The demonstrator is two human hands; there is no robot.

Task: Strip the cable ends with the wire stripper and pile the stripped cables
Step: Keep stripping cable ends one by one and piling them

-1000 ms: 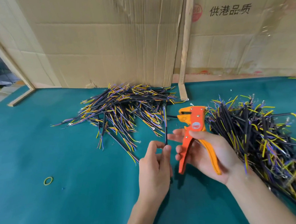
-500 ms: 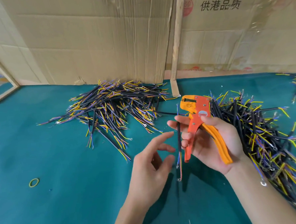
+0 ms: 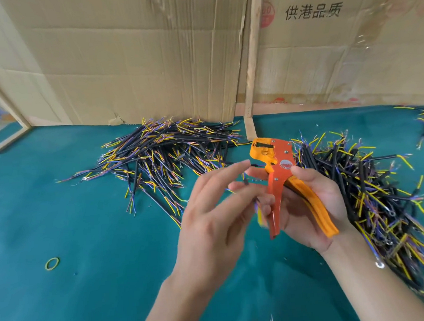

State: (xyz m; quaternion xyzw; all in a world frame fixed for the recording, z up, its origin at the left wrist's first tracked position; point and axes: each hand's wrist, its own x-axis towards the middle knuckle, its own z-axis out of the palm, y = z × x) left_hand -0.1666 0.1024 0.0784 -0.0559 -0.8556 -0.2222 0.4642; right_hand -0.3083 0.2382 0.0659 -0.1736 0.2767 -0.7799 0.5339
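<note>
Cable piles (image 3: 166, 155) lie beyond both hands; right hand (image 3: 306, 204) grips an orange wire stripper (image 3: 278, 179), left hand (image 3: 216, 214) fingers spread, blurred, beside it.

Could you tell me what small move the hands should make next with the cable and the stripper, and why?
Probably the left hand should steady the cable and feed its end up into the head of the wire stripper. The right hand holds the stripper upright, the blurred cable sits below its head, not in it, and the left fingers look spread.
</note>
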